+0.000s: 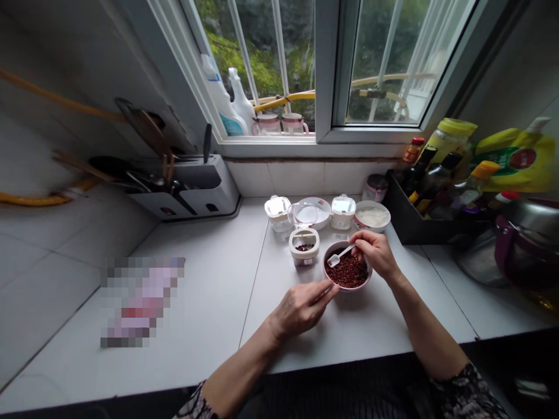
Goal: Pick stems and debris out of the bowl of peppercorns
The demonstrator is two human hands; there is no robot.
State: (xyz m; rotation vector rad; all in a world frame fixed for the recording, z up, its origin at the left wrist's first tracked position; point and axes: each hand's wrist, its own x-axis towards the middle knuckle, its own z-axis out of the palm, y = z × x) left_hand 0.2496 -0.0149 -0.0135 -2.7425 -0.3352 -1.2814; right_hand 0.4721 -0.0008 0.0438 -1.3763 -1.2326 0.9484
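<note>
A pink-rimmed bowl (349, 271) of dark red dried bits stands on the white counter. My right hand (374, 251) pinches the handle of a small white spoon (334, 260), whose scoop rests over the bowl's contents. At the bowl's near left rim, the fingers of my left hand (305, 305) are pressed together on the edge. Just left of the bowl is a small clear jar (304, 247) with a cream rim and some dark bits inside. Behind it are two lidded jars (278, 213) (343, 211), a white bowl (321, 213) and a bowl with pale contents (372, 217).
A utensil holder (192, 195) stands at the back left, and a blurred-out flat item (146, 299) lies on the left. Toward the right are a black box (410, 221) of bottles and a metal pot (530, 238). Spray bottles (240, 102) stand on the windowsill.
</note>
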